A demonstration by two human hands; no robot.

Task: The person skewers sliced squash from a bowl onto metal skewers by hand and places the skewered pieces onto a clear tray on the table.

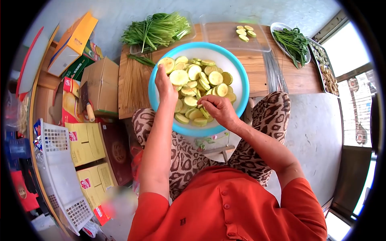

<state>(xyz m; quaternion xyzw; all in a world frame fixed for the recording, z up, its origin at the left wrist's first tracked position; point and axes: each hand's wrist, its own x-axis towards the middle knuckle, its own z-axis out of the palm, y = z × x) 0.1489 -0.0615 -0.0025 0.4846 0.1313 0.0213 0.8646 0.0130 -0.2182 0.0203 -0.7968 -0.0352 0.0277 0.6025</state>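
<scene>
A large white basin with a blue rim (pixel 242 80) sits at the table's front edge, above my knees, filled with round zucchini slices (pixel 194 72). My left hand (pixel 165 85) is over the basin's left side, its thumb and fingers closed on a zucchini slice (pixel 167 64); how many slices it holds is partly hidden. Low over the heap, towards the right, my right hand (pixel 221 110) has its fingertips pinched together among the slices. Whatever is between those fingertips cannot be made out.
Behind the basin, the wooden table (pixel 257 76) bears bamboo skewers (pixel 134 84), metal skewers (pixel 275 72), a tray of green chives (pixel 159 30), a clear tray (pixel 217 34) with several slices, and a plate of leafy greens (pixel 292 42). Boxes (pixel 100 84) and a knife (pixel 89 108) are left.
</scene>
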